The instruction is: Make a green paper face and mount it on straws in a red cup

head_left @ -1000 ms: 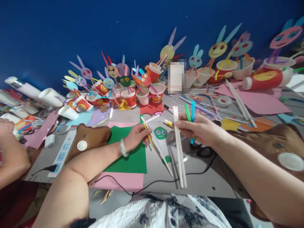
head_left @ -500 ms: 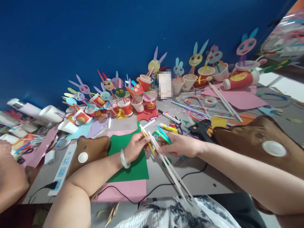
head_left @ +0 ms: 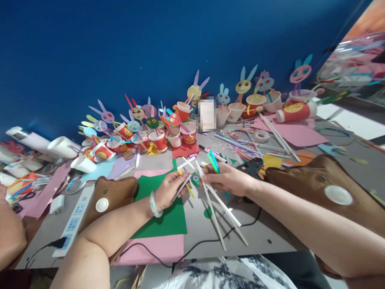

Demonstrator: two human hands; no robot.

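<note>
My left hand (head_left: 168,188), with a pale bangle on the wrist, is closed on a yellow straw (head_left: 189,188) and a white straw (head_left: 184,184) over a green paper sheet (head_left: 168,218). My right hand (head_left: 227,179) is closed on a bundle of long white straws (head_left: 221,208) plus a green and a blue straw (head_left: 214,159). The two hands nearly touch above the grey table (head_left: 264,237). A small green paper disc (head_left: 195,179) lies between the fingers.
Rows of paper-cup rabbits (head_left: 156,138) stand along the blue wall. A pink sheet (head_left: 156,251), a black cable (head_left: 207,241), a black glue gun (head_left: 252,165), a power strip (head_left: 72,218) and brown cushions (head_left: 111,192) lie around. Another person's arm (head_left: 9,237) is at the left edge.
My right hand has brought the white straws from upright to slanting and moved up against my left hand. My view has shifted, so the table looks further off.
</note>
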